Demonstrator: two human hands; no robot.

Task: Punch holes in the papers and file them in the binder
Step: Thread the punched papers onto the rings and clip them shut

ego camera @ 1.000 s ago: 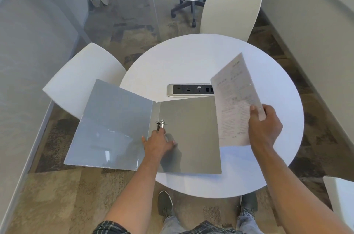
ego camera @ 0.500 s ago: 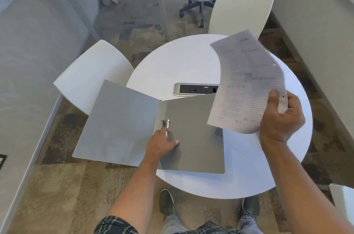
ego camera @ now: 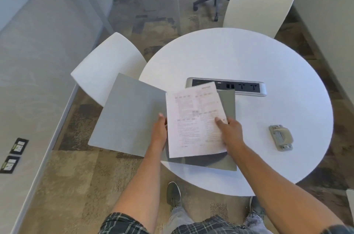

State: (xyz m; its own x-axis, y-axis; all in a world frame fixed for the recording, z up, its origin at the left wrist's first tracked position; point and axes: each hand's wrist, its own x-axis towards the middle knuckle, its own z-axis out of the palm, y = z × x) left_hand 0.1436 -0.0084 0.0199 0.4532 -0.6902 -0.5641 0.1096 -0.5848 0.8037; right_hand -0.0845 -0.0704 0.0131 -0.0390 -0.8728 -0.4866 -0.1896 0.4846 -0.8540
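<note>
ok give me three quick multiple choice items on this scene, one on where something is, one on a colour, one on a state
1. Where does the hole punch lie?
A. on the table, right of the binder
B. on a chair
C. inside the binder

2. What colour are the binder's covers?
A. red
B. grey
C. black

3. What is the state of the paper?
A. lying flat on the floor
B. crumpled into a ball
C. held over the open binder

Answers: 1 A, it rests on the white tabletop, apart from the binder. 2 B, both open covers look grey. 3 C, the right hand grips its right edge and the left hand is at its left edge.
</note>
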